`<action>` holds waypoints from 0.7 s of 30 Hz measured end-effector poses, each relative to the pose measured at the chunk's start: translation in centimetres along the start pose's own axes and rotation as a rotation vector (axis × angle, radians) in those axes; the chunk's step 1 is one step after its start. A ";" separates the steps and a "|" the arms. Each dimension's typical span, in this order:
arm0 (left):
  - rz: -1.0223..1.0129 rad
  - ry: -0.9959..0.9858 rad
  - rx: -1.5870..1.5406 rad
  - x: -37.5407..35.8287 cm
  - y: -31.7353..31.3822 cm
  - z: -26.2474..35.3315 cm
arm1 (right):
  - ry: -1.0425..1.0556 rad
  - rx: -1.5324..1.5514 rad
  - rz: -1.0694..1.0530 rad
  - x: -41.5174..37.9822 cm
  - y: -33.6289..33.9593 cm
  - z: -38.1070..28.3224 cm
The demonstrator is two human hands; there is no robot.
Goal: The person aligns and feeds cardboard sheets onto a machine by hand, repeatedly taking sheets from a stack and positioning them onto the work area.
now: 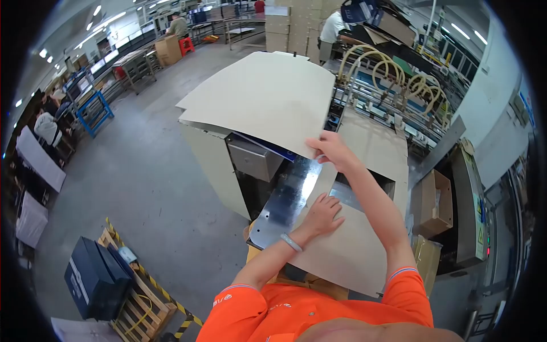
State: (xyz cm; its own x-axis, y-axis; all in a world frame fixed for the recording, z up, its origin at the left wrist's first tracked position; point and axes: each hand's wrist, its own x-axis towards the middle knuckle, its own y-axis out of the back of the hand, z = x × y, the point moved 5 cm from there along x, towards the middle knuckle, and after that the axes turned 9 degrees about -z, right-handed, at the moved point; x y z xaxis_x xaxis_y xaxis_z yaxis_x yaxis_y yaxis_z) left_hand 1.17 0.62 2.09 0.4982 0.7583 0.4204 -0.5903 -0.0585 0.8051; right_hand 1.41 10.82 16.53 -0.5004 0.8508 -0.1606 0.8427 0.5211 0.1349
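My right hand (335, 151) pinches the near corner of a large pale cardboard sheet (268, 94). This sheet lies across the top of a cream machine cabinet (213, 165), with its near edge lifted a little. Lower down, my left hand (323, 216), a band on its wrist, rests with fingers stretched out on a second cardboard sheet (347, 245) close to my body. Between the two sheets runs a shiny metal plate (290, 196). A grey metal box (253, 159) shows beneath the lifted edge.
Looped hoses (387, 71) rise from the machine at the back right. An open carton (436, 202) stands at right. Dark blue boxes (94, 276) sit on a wooden pallet (145, 310) at lower left. A co-worker (332, 28) stands behind the machine; others are farther off.
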 end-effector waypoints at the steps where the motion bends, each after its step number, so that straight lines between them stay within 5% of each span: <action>1: -0.007 -0.002 -0.007 0.1 -0.3 -0.1 | 0.021 -0.016 0.002 -0.9 0.6 0.2; 3: -0.011 0.001 -0.012 0.0 -0.1 -0.4 | 0.061 -0.013 -0.006 -2.8 2.4 1.2; 7: -0.031 0.270 -0.810 0.0 0.3 -3.1 | 0.035 -0.151 0.077 -8.5 5.8 2.9; 9: -0.187 0.687 -1.065 -1.5 -1.1 -5.8 | 0.014 -0.235 0.157 -12.1 7.1 2.9; 10: -0.127 0.497 -0.557 -2.5 0.1 -6.9 | 0.014 -0.239 0.161 -13.3 7.9 3.8; 12: 0.277 0.326 -1.560 -5.9 1.1 -8.8 | 0.014 -0.165 0.248 -15.8 10.1 5.7; 14: 0.150 0.175 -0.174 -8.6 8.5 -4.1 | -0.069 -0.215 0.254 -18.1 12.5 7.8; 15: 0.143 0.169 -0.177 -8.4 9.5 -3.5 | -0.071 -0.212 0.262 -19.2 13.8 8.9; 17: 0.399 0.583 -1.383 -8.5 9.8 -6.3 | -0.217 -0.247 0.341 -21.1 16.3 11.4; 20: 0.331 0.709 -1.086 -6.5 12.7 -8.7 | -0.200 -0.282 0.379 -22.4 17.9 12.6; 21: 0.383 0.600 -1.572 -5.9 12.8 -7.7 | -0.188 -0.302 0.397 -22.7 18.4 12.8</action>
State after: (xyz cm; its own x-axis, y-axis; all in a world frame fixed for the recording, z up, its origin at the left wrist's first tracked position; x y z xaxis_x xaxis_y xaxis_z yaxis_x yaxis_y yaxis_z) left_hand -14.26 0.37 6.70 0.1204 0.9925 -0.0216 -0.7975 0.0838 -0.5974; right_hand 30.81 0.19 10.15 -0.0867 0.9741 -0.2090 0.8515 0.1814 0.4920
